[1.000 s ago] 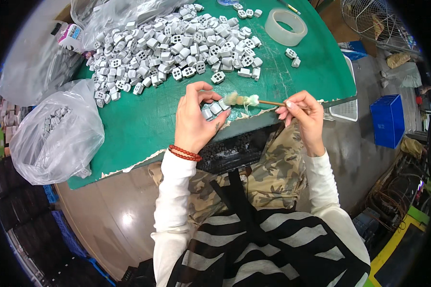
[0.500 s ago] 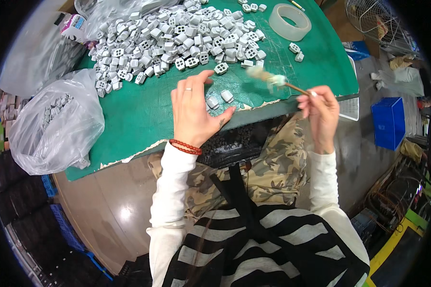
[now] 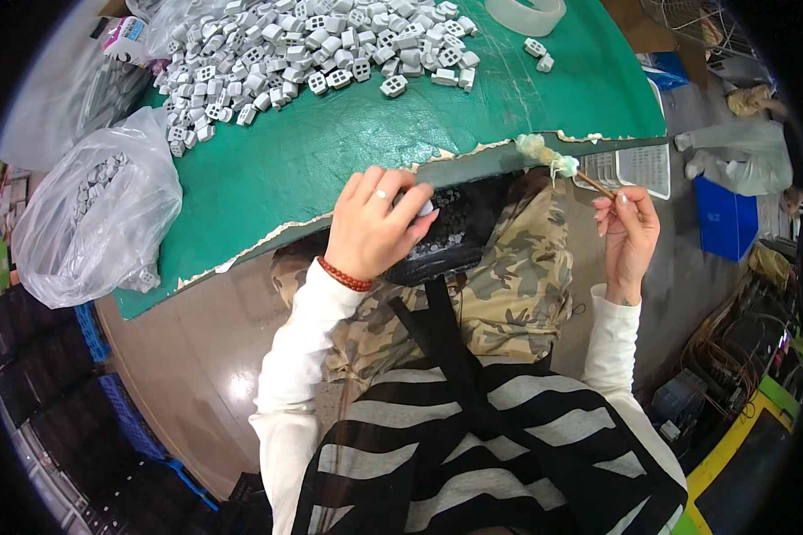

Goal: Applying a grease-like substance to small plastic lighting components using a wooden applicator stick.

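Observation:
My left hand [image 3: 373,223] is at the front edge of the green-topped table [image 3: 348,143], fingers closed round a small grey plastic piece [image 3: 426,209], mostly hidden. Just below it, a black tray [image 3: 437,266] with small pieces inside rests at my lap. My right hand [image 3: 632,234] pinches a thin wooden stick [image 3: 597,185]. Pale greenish, frayed wadding [image 3: 544,156] wraps the stick's far end, held by the table's front edge. A large heap of grey plastic pieces [image 3: 330,53] with square openings covers the back of the table.
A clear bag of grey pieces [image 3: 98,223] stands on the table's left corner. Two loose pieces [image 3: 538,53] lie near a tape roll [image 3: 528,16] at the back right. A white basket [image 3: 642,171] and a blue bin [image 3: 725,218] are beyond the right edge.
Two loose pieces have gone from the table by my left hand, which has closed and drawn back to the edge. My right hand has moved the stick right and toward me.

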Demonstrator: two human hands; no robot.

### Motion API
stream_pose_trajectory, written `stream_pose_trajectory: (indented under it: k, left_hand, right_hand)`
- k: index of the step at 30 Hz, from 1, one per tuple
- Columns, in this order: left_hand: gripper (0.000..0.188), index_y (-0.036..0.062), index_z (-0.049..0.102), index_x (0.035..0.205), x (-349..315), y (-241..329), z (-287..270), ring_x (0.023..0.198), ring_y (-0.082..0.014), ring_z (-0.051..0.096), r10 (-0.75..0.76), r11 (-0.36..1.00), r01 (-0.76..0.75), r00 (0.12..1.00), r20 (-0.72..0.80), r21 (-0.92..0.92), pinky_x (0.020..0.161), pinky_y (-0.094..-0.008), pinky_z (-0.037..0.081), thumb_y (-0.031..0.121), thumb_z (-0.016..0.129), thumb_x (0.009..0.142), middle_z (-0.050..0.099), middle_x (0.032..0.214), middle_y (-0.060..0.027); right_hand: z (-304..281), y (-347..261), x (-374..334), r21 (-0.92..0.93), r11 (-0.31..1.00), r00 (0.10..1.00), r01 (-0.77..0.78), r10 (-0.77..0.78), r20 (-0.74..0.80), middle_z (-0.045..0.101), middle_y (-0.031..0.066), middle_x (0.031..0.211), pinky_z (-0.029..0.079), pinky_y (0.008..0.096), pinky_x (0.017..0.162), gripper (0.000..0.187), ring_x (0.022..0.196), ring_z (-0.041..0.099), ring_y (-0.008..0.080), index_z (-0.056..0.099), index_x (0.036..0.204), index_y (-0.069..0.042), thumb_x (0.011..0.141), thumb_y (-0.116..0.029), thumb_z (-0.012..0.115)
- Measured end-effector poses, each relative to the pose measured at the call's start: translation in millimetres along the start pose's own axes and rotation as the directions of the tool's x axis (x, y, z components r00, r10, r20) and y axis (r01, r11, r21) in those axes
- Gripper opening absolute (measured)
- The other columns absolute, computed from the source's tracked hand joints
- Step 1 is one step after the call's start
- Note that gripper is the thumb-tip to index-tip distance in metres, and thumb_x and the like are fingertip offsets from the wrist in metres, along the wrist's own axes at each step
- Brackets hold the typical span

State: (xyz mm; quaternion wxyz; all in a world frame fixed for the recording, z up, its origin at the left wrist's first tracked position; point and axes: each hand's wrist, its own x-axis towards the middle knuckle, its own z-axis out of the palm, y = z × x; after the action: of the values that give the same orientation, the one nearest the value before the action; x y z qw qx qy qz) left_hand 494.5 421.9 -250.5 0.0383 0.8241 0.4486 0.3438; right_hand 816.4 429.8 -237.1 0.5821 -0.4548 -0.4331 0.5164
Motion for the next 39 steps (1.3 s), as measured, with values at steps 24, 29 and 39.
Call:
stream_pose_trajectory:
  k: [24, 29, 39]
  left_hand:
    - [0.031, 0.0039, 0.064, 0.106, 59.6, -33.3, 10.9, 0.074, -0.0098, 0.059, -0.563, 0.783, 0.474, 0.815, -0.136, -0.402, 0.063, -0.0230, 0.050, 0.005, 0.073, 0.077, 0.058, 0.086, -0.0046]
    - [0.016, 0.0004, 0.067, 0.094, 37.1, -22.0, 6.3, 0.080, -0.0103, 0.059, -0.629, 0.701, 0.506, 0.771, -0.101, -0.502, 0.069, -0.0212, 0.052, 0.000, 0.071, 0.078, 0.053, 0.098, -0.0052]
    - [0.030, 0.0042, 0.058, 0.073, 22.3, -10.1, -7.4, 0.076, -0.0223, 0.058, -0.351, 0.907, 0.401, 0.889, -0.294, 0.128, 0.067, -0.0331, 0.045, 0.016, 0.084, 0.062, 0.059, 0.076, -0.0054]
  right_hand:
    - [-18.6, -4.9, -13.7, 0.067, 0.998, 0.996, -0.008, 0.014, -0.090, 0.066, 0.0175, 0.080, 0.045, 0.0208, 0.050, 0.009, 0.061, 0.060, 0.0145, 0.056, 0.093, 0.001, 0.090, -0.007, 0.056]
    - [-17.6, 4.9, -12.5, 0.070, 0.996, 0.994, -0.057, 0.063, -0.088, 0.066, 0.0172, 0.080, 0.045, 0.0208, 0.050, 0.008, 0.061, 0.060, 0.0140, 0.056, 0.092, 0.001, 0.090, -0.007, 0.055]
    - [-15.4, 8.3, -11.1, 0.104, 0.992, 0.995, -0.067, 0.074, -0.062, 0.067, 0.0168, 0.081, 0.045, 0.0208, 0.051, 0.009, 0.061, 0.060, 0.0136, 0.056, 0.093, 0.001, 0.090, -0.008, 0.055]
